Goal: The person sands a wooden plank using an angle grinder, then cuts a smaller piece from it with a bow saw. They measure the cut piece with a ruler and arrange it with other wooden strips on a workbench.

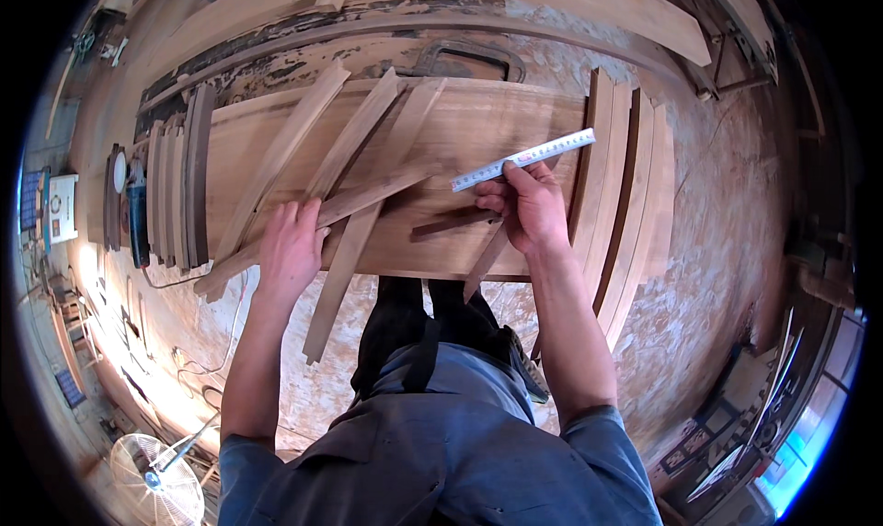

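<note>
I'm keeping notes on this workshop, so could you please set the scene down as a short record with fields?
Left hand: the hand grips a slanting wooden strip
Right hand: the hand holds a white graduated rule
Beneath: wide wooden board
Near right hand: short dark strip, contact unclear
Right end of board: long strips side by side
Beyond board: dark metal clamp
Lower left: round fan
</note>
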The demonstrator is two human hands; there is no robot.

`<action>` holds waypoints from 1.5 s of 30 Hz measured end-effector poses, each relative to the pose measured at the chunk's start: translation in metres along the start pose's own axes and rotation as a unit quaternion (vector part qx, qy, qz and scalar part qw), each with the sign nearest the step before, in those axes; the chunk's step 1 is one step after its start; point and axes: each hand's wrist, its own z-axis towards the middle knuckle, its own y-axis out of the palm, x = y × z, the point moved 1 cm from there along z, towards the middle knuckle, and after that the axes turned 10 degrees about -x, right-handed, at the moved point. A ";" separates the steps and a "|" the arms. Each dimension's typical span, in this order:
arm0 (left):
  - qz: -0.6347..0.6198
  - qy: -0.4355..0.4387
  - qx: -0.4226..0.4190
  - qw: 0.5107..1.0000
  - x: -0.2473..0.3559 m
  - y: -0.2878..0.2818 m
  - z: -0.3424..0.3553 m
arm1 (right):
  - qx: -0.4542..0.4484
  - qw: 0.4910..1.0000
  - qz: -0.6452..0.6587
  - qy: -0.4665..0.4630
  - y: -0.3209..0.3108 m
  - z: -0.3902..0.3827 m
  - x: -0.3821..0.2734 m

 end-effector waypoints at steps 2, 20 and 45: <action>-0.009 -0.005 -0.018 1.000 0.001 -0.001 0.001 | -0.017 1.000 -0.004 0.016 -0.001 0.000 0.003; -0.094 0.173 0.013 0.980 0.103 0.010 0.015 | 0.020 0.998 -0.017 0.057 0.012 0.007 0.011; -0.130 0.126 0.106 0.978 0.068 -0.006 0.007 | 0.076 0.963 0.010 -0.258 -0.021 -0.073 -0.102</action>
